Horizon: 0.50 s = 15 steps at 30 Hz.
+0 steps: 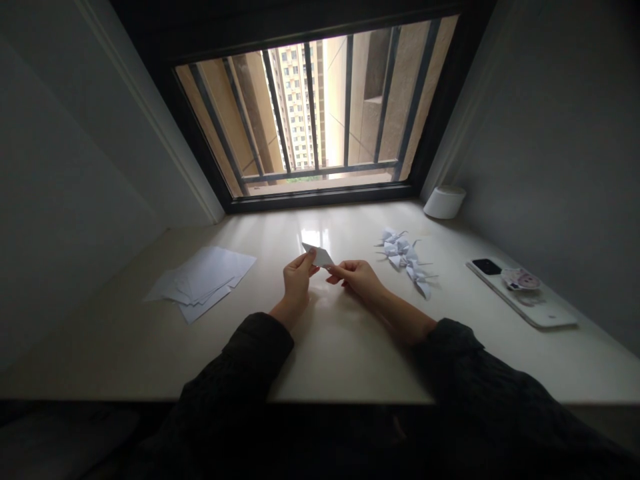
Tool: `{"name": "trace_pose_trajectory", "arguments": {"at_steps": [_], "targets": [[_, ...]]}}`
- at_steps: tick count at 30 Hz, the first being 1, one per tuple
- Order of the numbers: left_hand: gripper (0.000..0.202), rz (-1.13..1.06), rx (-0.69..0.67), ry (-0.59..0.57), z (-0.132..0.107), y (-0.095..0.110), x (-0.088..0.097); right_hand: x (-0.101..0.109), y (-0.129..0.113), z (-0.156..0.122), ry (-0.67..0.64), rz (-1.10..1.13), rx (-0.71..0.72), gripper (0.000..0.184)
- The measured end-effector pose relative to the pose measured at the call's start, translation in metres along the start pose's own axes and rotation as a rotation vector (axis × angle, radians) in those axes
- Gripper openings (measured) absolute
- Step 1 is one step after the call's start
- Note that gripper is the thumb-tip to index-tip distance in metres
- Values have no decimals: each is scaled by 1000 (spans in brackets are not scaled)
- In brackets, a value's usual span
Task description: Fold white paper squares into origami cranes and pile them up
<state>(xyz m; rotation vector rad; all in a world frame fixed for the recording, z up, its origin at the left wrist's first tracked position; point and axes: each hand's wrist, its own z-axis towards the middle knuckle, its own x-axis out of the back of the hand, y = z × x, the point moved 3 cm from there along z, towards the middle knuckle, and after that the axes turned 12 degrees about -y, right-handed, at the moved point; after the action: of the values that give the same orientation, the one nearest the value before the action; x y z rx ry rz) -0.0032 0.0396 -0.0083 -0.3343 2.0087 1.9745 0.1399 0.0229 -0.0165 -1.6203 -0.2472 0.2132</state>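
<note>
A small folded piece of white paper (319,255) is held just above the middle of the pale desk (330,347). My left hand (297,280) pinches its left side with thumb and fingers closed. My right hand (357,276) pinches its right end, fingers closed too. Both forearms in dark sleeves reach in from the near edge.
A loose stack of white paper sheets (203,280) lies to the left. Several folded paper cranes (406,259) lie to the right of my hands. Further right lies a white phone (523,295) face down. A white round container (444,201) stands by the barred window (315,113).
</note>
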Motion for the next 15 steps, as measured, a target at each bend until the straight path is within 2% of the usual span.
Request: {"name": "trace_pose_trajectory", "arguments": {"at_steps": [6,12,15], "targets": [[39,-15,34,12,4,0,5,-2,-3,1,-103,-39,74,40],[41,1,38,6,4,1,7,0,-3,-1,-66,-63,59,34],[41,68,30,-32,5,1,8,1,-1,-1,-91,-67,30,34]]}}
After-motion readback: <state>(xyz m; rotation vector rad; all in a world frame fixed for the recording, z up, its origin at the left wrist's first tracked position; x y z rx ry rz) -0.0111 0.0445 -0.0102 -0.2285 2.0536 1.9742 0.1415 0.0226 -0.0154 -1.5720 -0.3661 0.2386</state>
